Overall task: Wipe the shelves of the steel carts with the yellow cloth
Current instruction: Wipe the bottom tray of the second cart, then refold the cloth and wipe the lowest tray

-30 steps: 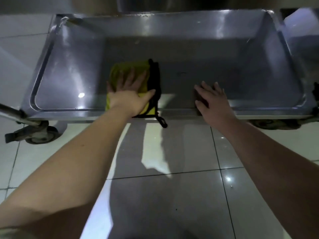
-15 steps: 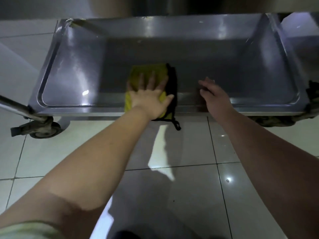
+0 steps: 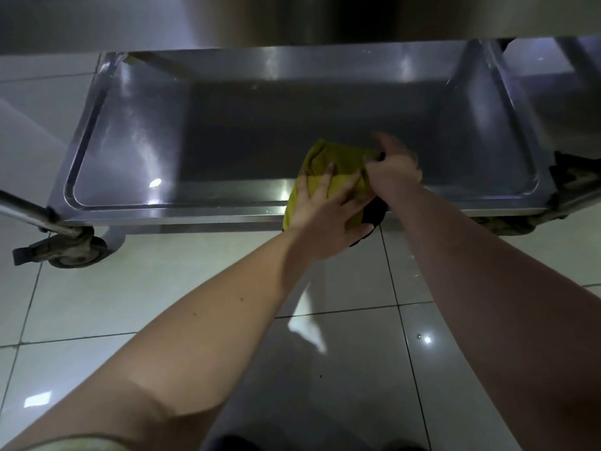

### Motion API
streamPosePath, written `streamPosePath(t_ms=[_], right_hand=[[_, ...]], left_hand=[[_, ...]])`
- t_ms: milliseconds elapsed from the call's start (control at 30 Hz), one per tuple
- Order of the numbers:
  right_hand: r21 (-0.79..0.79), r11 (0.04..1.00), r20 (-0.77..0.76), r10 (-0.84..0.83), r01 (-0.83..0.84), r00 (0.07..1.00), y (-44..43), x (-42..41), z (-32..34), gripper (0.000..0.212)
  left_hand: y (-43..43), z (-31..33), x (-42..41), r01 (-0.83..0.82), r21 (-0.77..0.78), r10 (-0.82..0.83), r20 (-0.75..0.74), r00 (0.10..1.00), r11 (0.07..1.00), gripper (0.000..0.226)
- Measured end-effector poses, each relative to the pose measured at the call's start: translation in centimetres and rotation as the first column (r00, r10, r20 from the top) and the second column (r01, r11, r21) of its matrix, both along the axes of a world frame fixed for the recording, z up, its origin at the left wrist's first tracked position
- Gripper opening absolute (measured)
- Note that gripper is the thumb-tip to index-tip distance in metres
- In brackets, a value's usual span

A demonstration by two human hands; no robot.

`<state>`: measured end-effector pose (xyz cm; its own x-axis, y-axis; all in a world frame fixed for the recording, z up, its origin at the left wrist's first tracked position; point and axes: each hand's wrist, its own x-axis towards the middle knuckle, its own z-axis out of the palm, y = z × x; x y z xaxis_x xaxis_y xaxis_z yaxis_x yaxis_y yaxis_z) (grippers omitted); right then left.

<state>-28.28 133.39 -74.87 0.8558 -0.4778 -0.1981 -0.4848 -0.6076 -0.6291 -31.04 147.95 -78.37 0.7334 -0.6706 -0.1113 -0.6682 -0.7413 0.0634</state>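
Nearest me is the tiled floor [image 3: 162, 288], with open room to shift along the cart's front. My left hand [image 3: 325, 219] lies with fingers spread flat on the yellow cloth [image 3: 328, 157], which is bunched over the front rim [image 3: 182, 203] of the bottom shelf [image 3: 227, 135]. My right hand [image 3: 395, 174], blurred, seems to grip the cloth's right edge. I judge this a regrip in mid-wipe; the next move calls for flattening the cloth and sweeping along the tray. The raised lip all round will catch the cloth, the caster [image 3: 76, 250] sticks out at the left corner, and the upper shelf [image 3: 325, 21] overhangs the far side, limiting reach.
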Motion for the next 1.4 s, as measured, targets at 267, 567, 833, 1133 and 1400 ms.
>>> streamPosePath(t_ms=[267, 567, 833, 1133, 1400], right_hand=[[-0.235, 0.947, -0.216, 0.171, -0.221, 0.961, 0.6, -0.3, -0.3, 0.039], [-0.076, 0.884, 0.071, 0.466, -0.461, 0.882, -0.8, -3.3, 3.4, 0.031], [-0.064, 0.876, 0.049, 0.481, -0.478, 0.875, 1.4, -5.1, 8.7, 0.026], [-0.455, 0.748, 0.184, 0.611, -0.484, 0.77, 1.9, -9.7, 16.3, 0.024], [-0.285, 0.867, 0.232, 0.477, -0.41, 0.848, 3.1, -13.7, 32.8, 0.027]], left_hand=[[2.9, 2.0, 0.0, -0.21, -0.716, 0.034, -0.252, 0.967, 0.666, 0.032], [5.3, 4.5, 2.7, -0.518, -0.676, 0.202, -0.492, 0.847, 0.524, 0.081], [5.2, 12.1, 1.6, -0.333, -0.44, 0.192, -0.336, 0.922, 0.834, 0.034], [5.0, 20.0, -2.1, -0.372, -0.539, 0.232, -0.311, 0.922, 0.755, 0.022], [4.9, 36.1, -5.6, -0.549, -0.446, 0.355, -0.448, 0.821, 0.707, 0.029]])
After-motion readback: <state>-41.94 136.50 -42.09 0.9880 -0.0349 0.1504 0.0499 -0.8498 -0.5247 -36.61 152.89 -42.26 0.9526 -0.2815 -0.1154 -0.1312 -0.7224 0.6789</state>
